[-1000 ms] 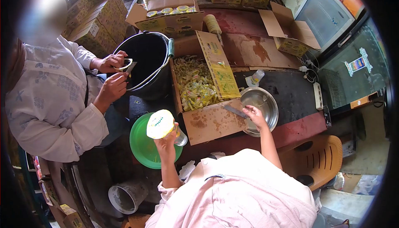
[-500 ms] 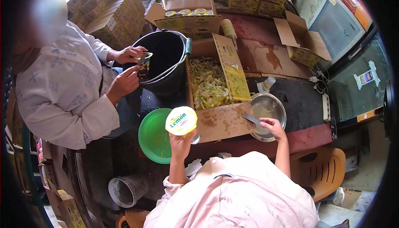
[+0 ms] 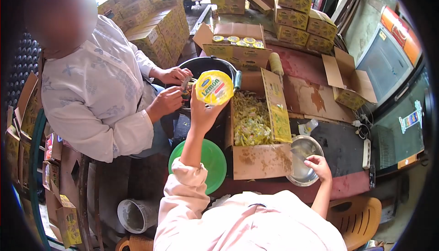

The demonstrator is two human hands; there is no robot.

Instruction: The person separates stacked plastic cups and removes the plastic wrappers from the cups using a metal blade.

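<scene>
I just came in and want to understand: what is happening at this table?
The wearer's left hand holds up a round yellow item labelled Lemon. The right hand holds a thin blade over a metal bowl. Beside the bowl, an open carton holds yellow scraps. A co-worker handles something small, not clearly visible, near a black bucket.

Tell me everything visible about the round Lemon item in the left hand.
The Lemon item shows a round yellow and white face, apparently plastic film, with green lettering, a blue patch above and red print. It faces the camera, lettering slanting up to the right. The left hand holds it from below; in view it overlaps the black bucket. Its underside is hidden.
</scene>
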